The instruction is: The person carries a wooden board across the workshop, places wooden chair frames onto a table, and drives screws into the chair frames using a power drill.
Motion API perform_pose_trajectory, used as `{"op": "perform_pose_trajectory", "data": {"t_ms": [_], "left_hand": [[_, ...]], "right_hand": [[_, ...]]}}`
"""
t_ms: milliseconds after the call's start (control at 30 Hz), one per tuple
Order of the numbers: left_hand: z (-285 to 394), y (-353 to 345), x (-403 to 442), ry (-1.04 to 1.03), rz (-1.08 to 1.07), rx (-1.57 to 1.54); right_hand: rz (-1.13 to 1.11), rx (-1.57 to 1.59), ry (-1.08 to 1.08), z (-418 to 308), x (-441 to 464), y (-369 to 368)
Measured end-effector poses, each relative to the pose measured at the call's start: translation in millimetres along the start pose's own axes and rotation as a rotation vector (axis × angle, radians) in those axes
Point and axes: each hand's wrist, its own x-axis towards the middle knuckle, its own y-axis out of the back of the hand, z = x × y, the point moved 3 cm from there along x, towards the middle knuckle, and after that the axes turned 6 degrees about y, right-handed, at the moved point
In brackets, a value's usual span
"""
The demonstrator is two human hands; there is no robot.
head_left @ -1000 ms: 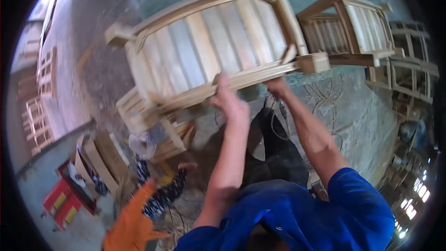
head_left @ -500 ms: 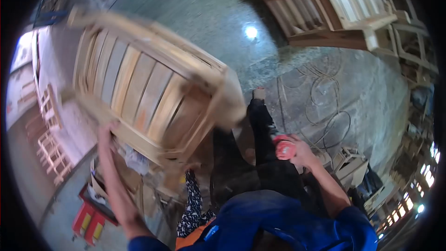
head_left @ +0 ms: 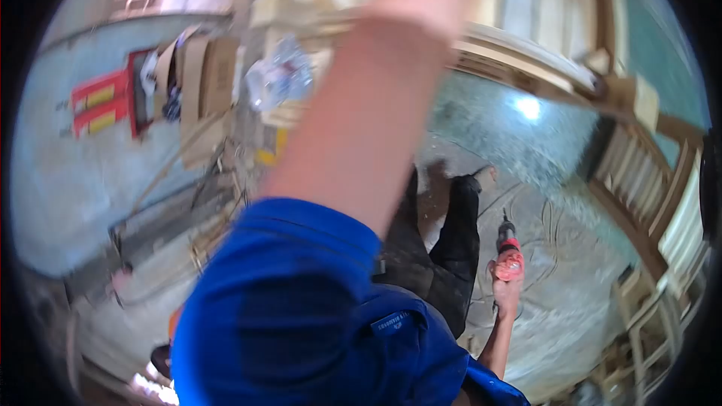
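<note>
My right hand is wrapped round a red power drill, whose dark bit points up and away from me, low over the floor beside my legs. My left forearm stretches large and blurred across the middle to the top edge, where the hand cannot be seen. Behind that forearm lies a slatted wooden furniture piece, partly hidden by it and cut off by the top edge. A second slatted wooden piece stands at the right.
At the left are a red box-like item and cardboard boxes. A clear plastic bag hangs near the wooden piece. Loose cable lies on the floor beyond the drill. More wooden frames are at the lower right.
The view has swung left. The wooden piece has gone from the left to the top, and my left arm now crosses the middle. The drill stays in my right hand.
</note>
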Motion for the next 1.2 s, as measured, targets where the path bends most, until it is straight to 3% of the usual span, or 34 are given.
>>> {"op": "perform_pose_trajectory", "data": {"t_ms": [133, 200, 233, 300, 367, 400, 433, 467, 500, 567, 633, 767, 867, 1033, 1100, 1133, 1200], "left_hand": [[73.6, 78.2, -117.4, -0.237, 0.242, -0.490], [54.2, 130.2, -183.4, -0.337, 0.339, -0.418], [22.3, 151.5, -222.0, -0.382, 0.457, -0.188], [-60.0, 214.1, -280.9, -0.080, 0.382, 0.047], [-168.9, 303.5, -314.1, 0.348, 0.532, 0.103], [-235.4, 341.5, -326.4, 0.577, 0.643, 0.292], [-304.9, 376.6, -337.0, 0.674, 0.730, 0.227], [-351.6, 406.2, -342.5, 0.864, 0.629, 0.255], [-401.8, 419.2, -346.8, 0.801, 0.590, 0.390], [-481.4, 419.8, -346.4, 0.748, 0.544, 0.510], [-522.6, 430.6, -340.8, 0.815, 0.245, 0.560], [-550.8, 419.7, -331.9, 0.685, 0.348, 0.589], [-550.5, 429.3, -325.4, 0.699, 0.178, 0.530], [-553.4, 435.3, -345.2, 0.650, 0.405, 0.402], [-528.8, 447.8, -337.9, 0.934, 0.427, 0.003], [-535.3, 444.2, -340.6, 0.933, 0.415, -0.006], [-552.0, 445.3, -350.2, 1.020, 0.646, -0.780]], "right_hand": [[-0.079, -0.149, 0.096, -32.1, -0.6, -3.5], [-0.110, -0.200, 0.164, -62.2, -0.7, -11.4], [-0.111, -0.238, 0.206, -73.6, 0.1, -14.0], [-0.075, -0.111, 0.129, -63.0, 4.8, -20.7], [-0.181, -0.331, 0.207, -83.2, -1.6, -41.7], [-0.186, -0.380, 0.193, -90.4, 1.4, -52.6], [-0.198, -0.405, 0.190, -104.9, 5.3, -68.8], [-0.213, -0.422, 0.291, -123.9, 9.4, -90.0], [-0.227, -0.434, 0.392, -138.4, 15.6, -113.2], [-0.293, -0.477, 0.349, -159.1, 31.4, -149.6], [-0.356, -0.529, 0.300, -186.7, 26.0, -182.5], [-0.410, -0.592, 0.362, -189.2, 42.6, -215.4], [-0.447, -0.559, 0.378, -223.8, 42.1, -252.0], [-0.423, -0.721, 0.548, -224.7, 60.1, -259.5], [-0.516, -0.471, 0.228, -229.2, 65.2, -259.7], [-0.503, -0.474, 0.220, -231.8, 70.0, -260.2], [-0.456, -0.557, 0.396, -240.5, 79.5, -270.4]]}}
